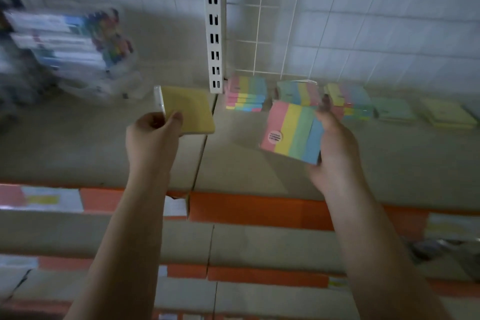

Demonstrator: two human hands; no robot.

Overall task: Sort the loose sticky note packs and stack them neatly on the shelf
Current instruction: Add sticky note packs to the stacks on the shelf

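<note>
Your left hand (153, 135) grips a plain yellow pack (188, 109) by its near edge, thumb on top, held above the shelf (78, 143) just left of the white slotted post (215, 26). Your right hand (335, 138) holds a striped pack (292, 131), pink, yellow, green and blue, by its right side, fingers curled round the edge. Behind it, against the wire grid (270, 34), lie a striped stack (246, 95), two more striped piles (348, 101), a green pack (393, 112) and a yellow pack (446, 115) in a row. To the far left sits a blurred bundle of pens (70, 44). Orange-edged lower shelves (259, 210) run beneath your forearms.
</note>
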